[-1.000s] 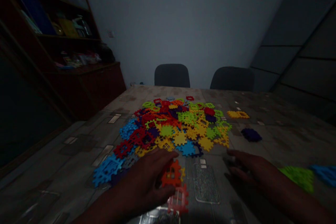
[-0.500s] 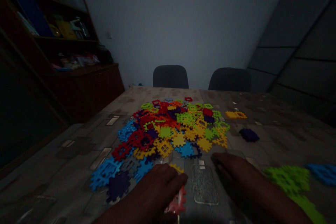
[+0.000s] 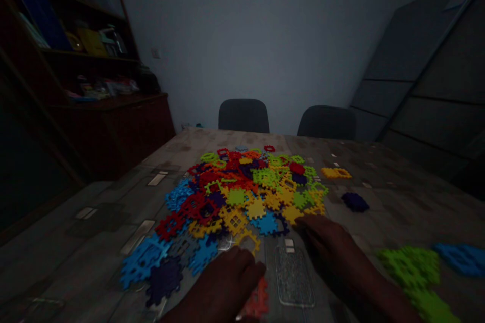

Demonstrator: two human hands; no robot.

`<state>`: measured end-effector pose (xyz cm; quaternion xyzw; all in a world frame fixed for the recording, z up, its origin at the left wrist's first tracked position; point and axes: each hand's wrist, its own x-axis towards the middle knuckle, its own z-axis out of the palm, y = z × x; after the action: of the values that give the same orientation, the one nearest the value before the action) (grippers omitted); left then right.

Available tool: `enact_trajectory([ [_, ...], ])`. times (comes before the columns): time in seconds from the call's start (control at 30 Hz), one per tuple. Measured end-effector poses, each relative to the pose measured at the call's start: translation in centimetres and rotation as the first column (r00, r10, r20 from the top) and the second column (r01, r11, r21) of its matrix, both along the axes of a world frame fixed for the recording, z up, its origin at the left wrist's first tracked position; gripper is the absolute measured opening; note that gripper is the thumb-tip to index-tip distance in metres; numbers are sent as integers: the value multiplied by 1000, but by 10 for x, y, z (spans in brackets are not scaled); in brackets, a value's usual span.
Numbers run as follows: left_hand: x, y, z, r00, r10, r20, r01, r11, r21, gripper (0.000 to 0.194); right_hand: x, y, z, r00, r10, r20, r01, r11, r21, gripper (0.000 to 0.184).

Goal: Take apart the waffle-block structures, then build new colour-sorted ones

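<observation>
Low in the middle of the head view, my left hand (image 3: 231, 280) is closed over a red-orange interlocking plastic tile (image 3: 258, 299), hiding part of it. My right hand (image 3: 324, 242) reaches over the table from the right, fingers stretched out, holding nothing I can see. Its fingertips are at the near edge of a yellow tile (image 3: 292, 214); whether they touch it I cannot tell. A large heap of notched tiles (image 3: 237, 196) in red, yellow, green, blue and purple spreads ahead of both hands. A yellow frame tile (image 3: 248, 240) lies just beyond my left hand.
On the right of the table (image 3: 151, 197) are green tiles (image 3: 411, 265), blue tiles (image 3: 460, 258), a purple stack (image 3: 355, 201) and yellow tiles (image 3: 336, 172). Two chairs (image 3: 243, 115) stand behind the far edge. A dark wooden shelf unit (image 3: 113, 121) is at the left.
My right hand has moved forward and left to the edge of the heap. My left hand stays at the red-orange tile. The view has shifted slightly.
</observation>
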<state>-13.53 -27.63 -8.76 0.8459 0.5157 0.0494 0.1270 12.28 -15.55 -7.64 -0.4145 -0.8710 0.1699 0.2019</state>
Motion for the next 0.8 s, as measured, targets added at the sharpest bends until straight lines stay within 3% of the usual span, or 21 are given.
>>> enact_trajectory([
  [0.13,-4,1,17,994,96,55,-89,989,-121,55,-20,3,5,997,74,-27,-75,997,-12,34],
  [0.33,-4,-2,18,990,113,86,-101,986,-131,58,-75,22,30,967,201,159,-203,979,0,31],
  [0.47,-9,0,7,995,46,85,-42,998,-50,53,-120,45,43,944,151,294,-164,986,19,25],
  [0.6,-13,3,-5,997,20,74,-22,1000,20,52,-150,64,43,926,68,372,-85,996,28,28],
  [0.8,-8,5,7,996,73,-51,-78,991,-109,63,-154,66,41,935,5,355,-26,998,55,32],
])
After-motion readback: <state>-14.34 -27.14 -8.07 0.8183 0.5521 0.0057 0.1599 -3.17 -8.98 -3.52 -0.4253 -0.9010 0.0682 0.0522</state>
